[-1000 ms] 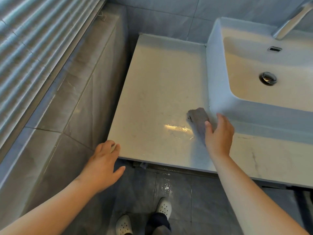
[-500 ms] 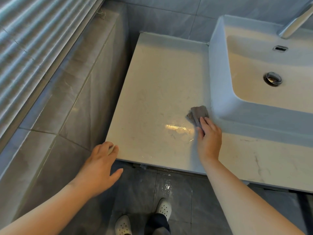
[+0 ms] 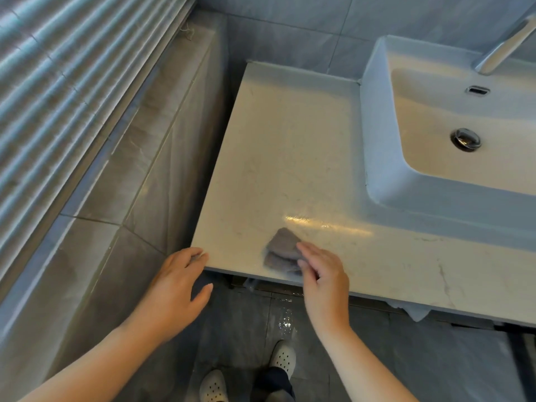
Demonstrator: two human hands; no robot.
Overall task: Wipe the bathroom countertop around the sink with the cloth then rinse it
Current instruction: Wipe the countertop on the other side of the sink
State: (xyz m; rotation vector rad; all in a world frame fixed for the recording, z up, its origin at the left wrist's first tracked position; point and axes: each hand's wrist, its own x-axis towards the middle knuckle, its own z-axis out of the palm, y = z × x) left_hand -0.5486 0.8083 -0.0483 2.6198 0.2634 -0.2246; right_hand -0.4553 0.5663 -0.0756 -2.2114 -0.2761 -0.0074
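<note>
cloth [image 3: 282, 250]: on countertop [image 3: 290, 158], near its front edge, left of and in front of sink [image 3: 377, 140]
right hand [image 3: 324, 280]: I see its fingers on the cloth
left hand [image 3: 174, 288]: at countertop's front-left corner
drain [image 3: 465, 139]: in sink
faucet [image 3: 504, 47]: behind sink
ledge [image 3: 162, 126]: left of countertop

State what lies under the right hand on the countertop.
A folded grey cloth lies under the right hand, on the pale stone countertop near its front edge. How far the cloth reaches beneath the hand is hidden.

Daylit bathroom corner.
Horizontal slatted window blind [image 3: 58, 82]; grey stone-tile ledge [image 3: 156, 140] beneath; grey wall tiles [image 3: 290, 33]; glossy dark-grey floor tiles [image 3: 240, 314].
</note>
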